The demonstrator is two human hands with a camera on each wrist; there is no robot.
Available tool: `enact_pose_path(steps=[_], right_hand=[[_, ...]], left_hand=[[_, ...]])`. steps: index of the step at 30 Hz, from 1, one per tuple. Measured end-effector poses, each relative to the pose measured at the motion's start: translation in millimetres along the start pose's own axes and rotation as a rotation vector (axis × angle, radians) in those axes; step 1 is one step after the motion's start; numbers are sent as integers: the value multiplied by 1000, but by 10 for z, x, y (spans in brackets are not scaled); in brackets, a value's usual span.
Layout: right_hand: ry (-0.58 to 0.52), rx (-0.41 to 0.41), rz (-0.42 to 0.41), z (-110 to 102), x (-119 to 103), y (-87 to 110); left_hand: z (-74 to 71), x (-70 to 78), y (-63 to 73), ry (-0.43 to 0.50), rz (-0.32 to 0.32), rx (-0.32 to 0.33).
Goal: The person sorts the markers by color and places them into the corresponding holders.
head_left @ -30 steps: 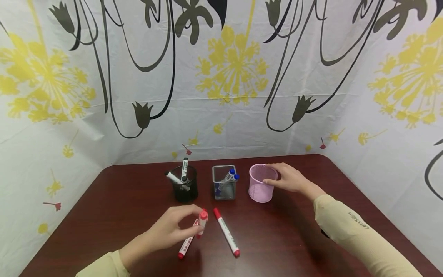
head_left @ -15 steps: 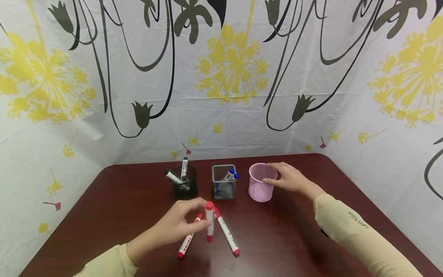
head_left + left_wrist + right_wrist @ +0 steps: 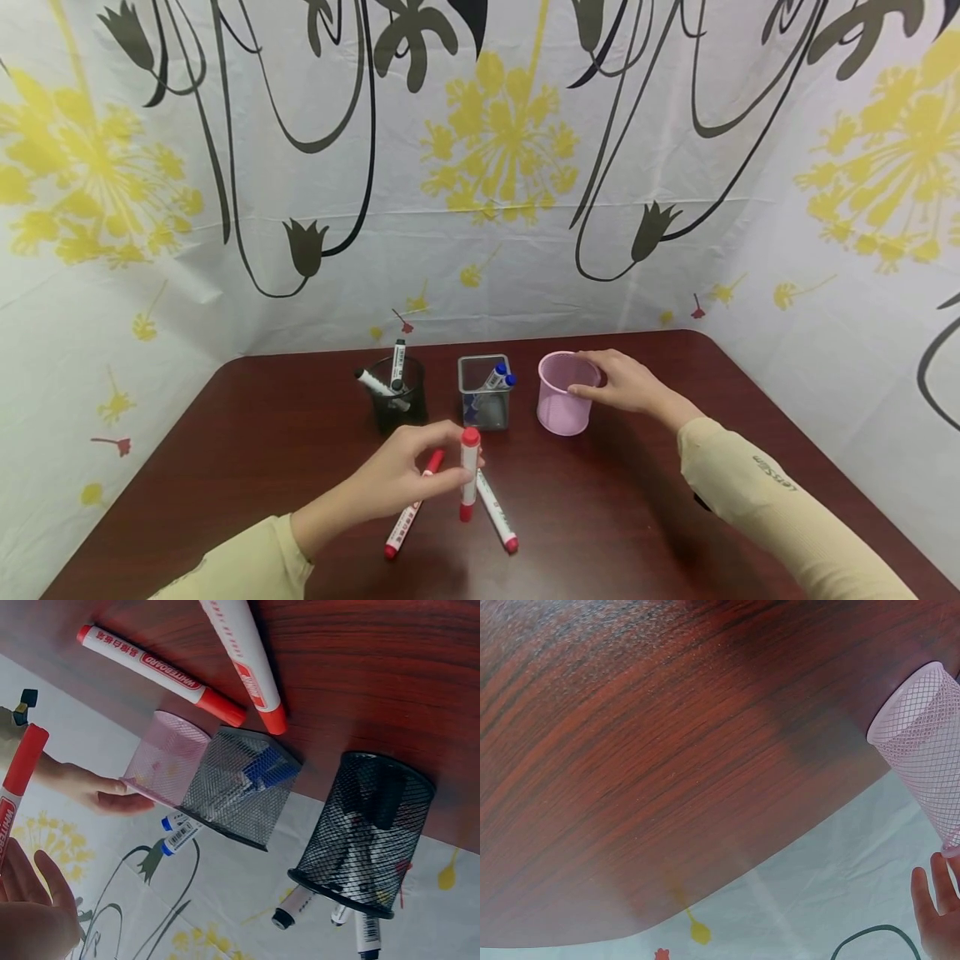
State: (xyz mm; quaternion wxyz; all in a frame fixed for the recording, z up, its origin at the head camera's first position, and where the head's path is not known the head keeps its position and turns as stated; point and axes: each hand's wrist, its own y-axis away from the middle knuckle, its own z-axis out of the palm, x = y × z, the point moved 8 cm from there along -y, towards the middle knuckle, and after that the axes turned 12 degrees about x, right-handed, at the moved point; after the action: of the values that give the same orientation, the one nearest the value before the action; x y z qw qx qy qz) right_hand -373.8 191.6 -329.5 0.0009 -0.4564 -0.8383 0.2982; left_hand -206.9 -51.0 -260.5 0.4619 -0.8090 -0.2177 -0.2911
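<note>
My left hand (image 3: 408, 471) pinches a red-capped whiteboard marker (image 3: 469, 475) between thumb and fingers, nearly upright above the table. Two more red markers lie on the wood: one (image 3: 405, 527) below the left hand, the other (image 3: 495, 512) partly hidden behind the held marker. At the right, my right hand (image 3: 626, 383) holds the rim of a pink mesh pen cup (image 3: 562, 412), thumb on the near side and fingers on the far side. No pens show inside that cup. In the right wrist view, fingertips (image 3: 939, 889) meet the rim of the cup (image 3: 922, 742).
A grey square mesh holder (image 3: 492, 414) with blue markers (image 3: 495, 377) stands left of the pink cup. Further left is a black round mesh cup (image 3: 386, 412) with several black-capped markers (image 3: 398, 362). A patterned cloth (image 3: 360, 308) hangs behind the dark wooden table (image 3: 285, 433).
My left hand has moved right with the red marker, which has turned more upright and now overlaps the right-hand lying marker. The right hand and pink cup have stayed put.
</note>
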Motion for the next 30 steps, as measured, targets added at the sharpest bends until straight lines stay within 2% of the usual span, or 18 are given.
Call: enact_pose_path(steps=[6, 15, 22, 28, 30], right_hand=[[0, 2, -8, 4, -3, 2], [-4, 4, -8, 16, 5, -1], [4, -1, -1, 21, 26, 0], [-4, 8, -13, 16, 7, -13], [-2, 7, -12, 17, 5, -14]], left_hand=[[59, -19, -88, 6, -42, -27], [84, -68, -269, 64, -70, -7], [81, -70, -448, 15, -94, -1], [71, -81, -594, 41, -121, 10], [73, -137, -637, 47, -126, 16]])
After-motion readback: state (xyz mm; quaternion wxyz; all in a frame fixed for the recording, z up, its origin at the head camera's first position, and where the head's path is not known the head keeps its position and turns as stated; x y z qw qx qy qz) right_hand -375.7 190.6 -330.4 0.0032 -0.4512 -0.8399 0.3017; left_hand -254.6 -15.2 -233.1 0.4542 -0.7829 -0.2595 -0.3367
